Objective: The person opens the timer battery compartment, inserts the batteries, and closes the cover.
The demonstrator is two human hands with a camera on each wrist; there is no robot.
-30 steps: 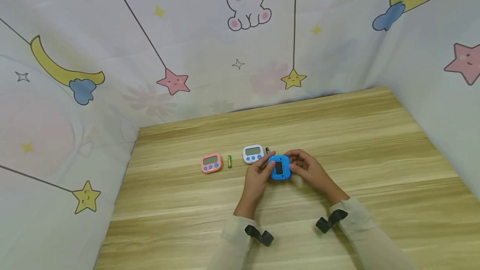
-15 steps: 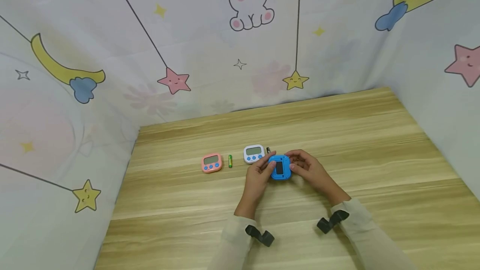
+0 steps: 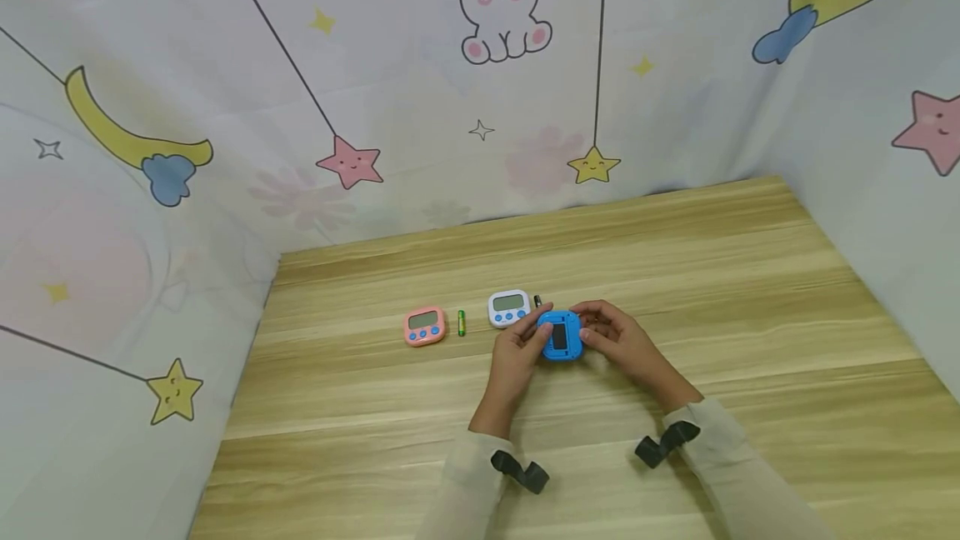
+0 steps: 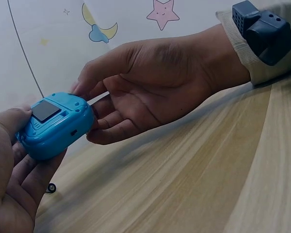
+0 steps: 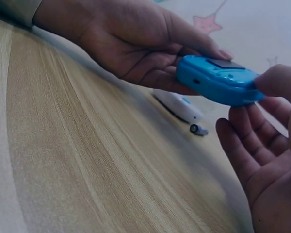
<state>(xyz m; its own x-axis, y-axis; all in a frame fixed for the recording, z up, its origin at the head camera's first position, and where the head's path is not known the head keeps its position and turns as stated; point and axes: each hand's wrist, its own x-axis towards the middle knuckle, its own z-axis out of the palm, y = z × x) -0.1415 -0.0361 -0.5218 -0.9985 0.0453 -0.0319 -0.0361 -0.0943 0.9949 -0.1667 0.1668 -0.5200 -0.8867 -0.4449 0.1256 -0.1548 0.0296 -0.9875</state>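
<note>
A blue digital timer [image 3: 572, 348] is held back side up above the table, a dark rectangular plate [image 3: 559, 337] showing on its back. My left hand [image 3: 516, 348] grips its left side, thumb on the back and fingers underneath. On the opposite side, my right hand [image 3: 621, 342] pinches the edge, thumb on the near part and fingertips curled by the far corner. In the right wrist view, the timer's side [image 5: 208, 88] shows a small dark slot. Just beyond the left fingertips lie a white timer [image 3: 509, 303] and a dark battery [image 3: 537, 300], partly covered by that hand.
A pink timer [image 3: 425, 327] lies screen up to the left, with a green battery [image 3: 461, 323] beside it. The wood-grain table [image 3: 360, 407] meets a printed cloth backdrop [image 3: 420, 107] behind and at both sides.
The head view has drifted very slightly. Both hands keep the same hold on the blue timer, and the things on the table stay where they were.
</note>
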